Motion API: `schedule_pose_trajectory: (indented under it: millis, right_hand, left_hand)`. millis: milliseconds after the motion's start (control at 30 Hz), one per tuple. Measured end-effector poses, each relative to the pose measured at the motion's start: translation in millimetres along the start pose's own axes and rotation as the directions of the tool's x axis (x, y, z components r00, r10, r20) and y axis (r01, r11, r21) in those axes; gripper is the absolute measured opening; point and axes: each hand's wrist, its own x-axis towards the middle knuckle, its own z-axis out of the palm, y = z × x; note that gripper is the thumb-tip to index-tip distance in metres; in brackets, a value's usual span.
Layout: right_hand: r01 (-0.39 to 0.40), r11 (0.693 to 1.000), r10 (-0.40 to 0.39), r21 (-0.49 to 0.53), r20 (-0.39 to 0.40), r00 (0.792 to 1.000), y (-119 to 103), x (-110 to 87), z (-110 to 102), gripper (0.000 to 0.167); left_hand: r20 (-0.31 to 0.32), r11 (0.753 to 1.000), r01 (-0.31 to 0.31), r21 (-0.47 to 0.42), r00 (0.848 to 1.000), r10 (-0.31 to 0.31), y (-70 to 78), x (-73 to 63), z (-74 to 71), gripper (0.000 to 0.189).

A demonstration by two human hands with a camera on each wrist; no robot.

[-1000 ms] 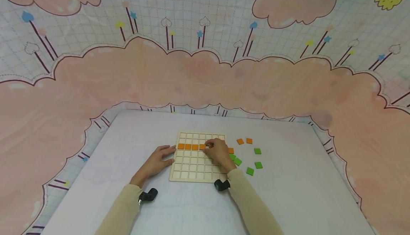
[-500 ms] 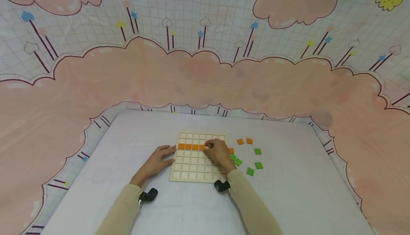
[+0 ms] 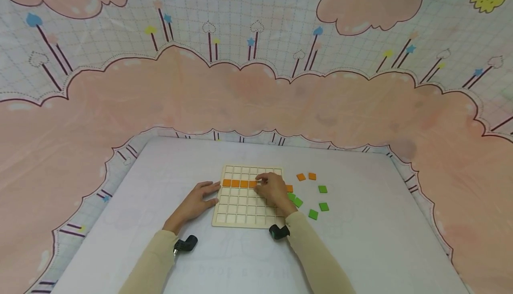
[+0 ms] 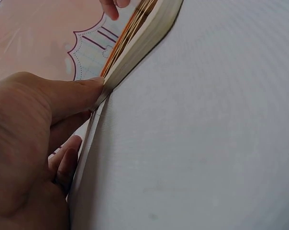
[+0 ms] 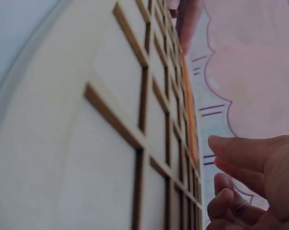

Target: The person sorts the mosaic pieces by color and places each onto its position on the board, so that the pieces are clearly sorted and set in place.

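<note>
The relaxed left hand [image 3: 197, 201] touches the board [image 3: 234, 219], while the loosely curled, empty right hand [image 3: 274, 190] is near orange tiles [image 3: 244, 184].

The grid board [image 3: 234, 216] looks like pale, smooth, matt wood, and its raised ridges [image 5: 113, 117] have darker brown sides, while the orange tiles [image 3: 244, 184] and green tiles [image 3: 322, 189] appear flat and evenly coloured, wood or plastic being impossible to tell. Matt beige cloth makes the sleeves [image 3: 320, 254], near wrist cameras [image 3: 186, 243] in black, plastic-looking casings. The white table covering [image 3: 380, 222] is matt, the printed backdrop [image 3: 240, 98] faintly creased like cloth
</note>
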Motion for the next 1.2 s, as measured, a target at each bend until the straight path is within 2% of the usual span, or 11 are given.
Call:
schedule_pose_trajectory:
  millis: [200,433,667,967,1200]
  right_hand:
    - [0.034,0.996,-0.032,0.082,-0.030,0.999,-6,-2.8,-12,0.023]
    - [0.045,0.999,-0.045,0.003,-0.038,0.998,-14,-8.9,-28,0.028]
    - [0.082,0.997,-0.082,-0.004,-0.067,0.994,-10,-14.5,-41,0.028]
    - [0.038,0.998,-0.034,0.042,-0.077,0.996,-3,-21.5,-56,0.031]
    - [0.003,1.000,-0.001,0.024,-0.105,0.995,7,-26.4,-67,0.031]
  left_hand:
    - [-0.005,1.000,-0.006,0.011,1.000,0.006,1.0,0.5,-0.6,0.056]
    - [-0.003,1.000,0.016,0.001,1.000,-0.016,1.5,0.4,-0.2,0.056]
    - [0.002,1.000,0.025,0.007,1.000,-0.025,0.5,0.5,1.2,0.056]
    - [0.000,1.000,0.013,0.002,1.000,-0.013,-0.7,0.3,1.4,0.056]
    - [-0.005,1.000,0.003,0.018,1.000,-0.003,-1.2,1.2,1.7,0.056]
